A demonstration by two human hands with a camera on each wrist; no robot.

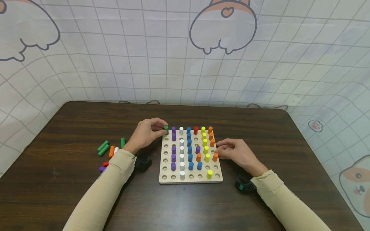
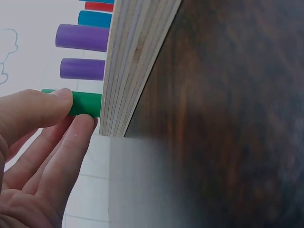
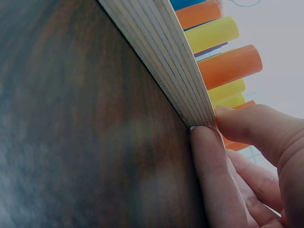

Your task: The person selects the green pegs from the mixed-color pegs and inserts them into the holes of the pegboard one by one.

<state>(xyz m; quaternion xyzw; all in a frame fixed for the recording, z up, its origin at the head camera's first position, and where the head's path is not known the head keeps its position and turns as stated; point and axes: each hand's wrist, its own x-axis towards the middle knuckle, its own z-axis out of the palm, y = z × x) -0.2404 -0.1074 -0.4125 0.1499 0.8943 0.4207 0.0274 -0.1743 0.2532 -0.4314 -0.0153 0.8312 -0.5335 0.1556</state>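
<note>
A light wooden pegboard (image 1: 169, 181) lies on the table, its columns of holes partly filled with coloured pegs. My left hand (image 1: 145, 134) pinches a green peg (image 2: 88, 103) between thumb and fingers, upright at the board's far left corner. In the left wrist view the peg's lower end meets the board; how deep it sits cannot be told. Two purple pegs (image 2: 81, 38) stand beyond it. My right hand (image 1: 238, 153) grips the board's right edge, thumb at the top face and a finger against the layered side (image 3: 161, 61), close to the orange pegs (image 3: 231, 66).
Loose pegs lie left of the board, partly behind the left forearm: green pegs (image 1: 103, 150), an orange peg (image 1: 111, 151), a red peg (image 1: 105, 163) and a purple peg (image 1: 102, 168). The dark wooden table (image 1: 185, 208) ends at a patterned white cloth (image 1: 144, 64) behind.
</note>
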